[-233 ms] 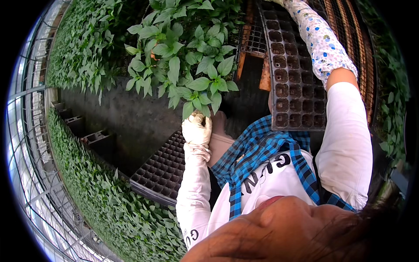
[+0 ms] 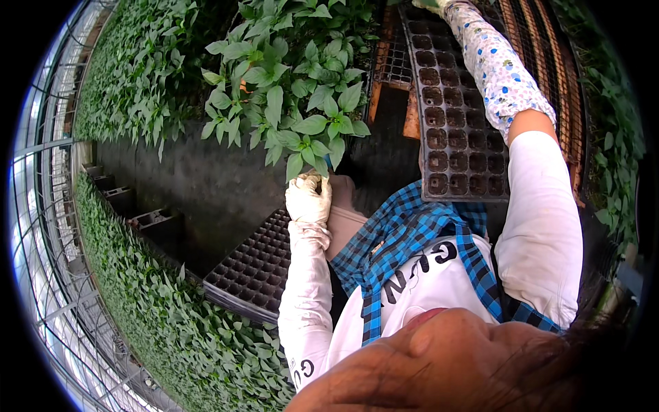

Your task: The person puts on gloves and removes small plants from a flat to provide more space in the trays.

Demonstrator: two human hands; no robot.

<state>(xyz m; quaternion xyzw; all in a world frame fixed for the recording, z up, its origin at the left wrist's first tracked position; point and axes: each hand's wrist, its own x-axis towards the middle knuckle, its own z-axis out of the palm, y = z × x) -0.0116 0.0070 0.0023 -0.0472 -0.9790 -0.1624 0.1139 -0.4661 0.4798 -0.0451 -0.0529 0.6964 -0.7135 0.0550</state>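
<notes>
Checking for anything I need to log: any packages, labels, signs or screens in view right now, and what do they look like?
No packages, labels, signs or screens show.
Only printed thing: dark lettering on the white shirt, under the blue checked apron.
Around it: black seedling trays, green seedlings.

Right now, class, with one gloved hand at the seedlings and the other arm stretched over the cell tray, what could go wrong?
1. The left hand grips at the base of the leafy seedlings; a hard pull might snap stems or tear leaves.
2. The right hand is almost out of view past the dark cell tray, so the patterned sleeve could drag across cells.
3. The empty tray by the left elbow might get knocked.
</notes>
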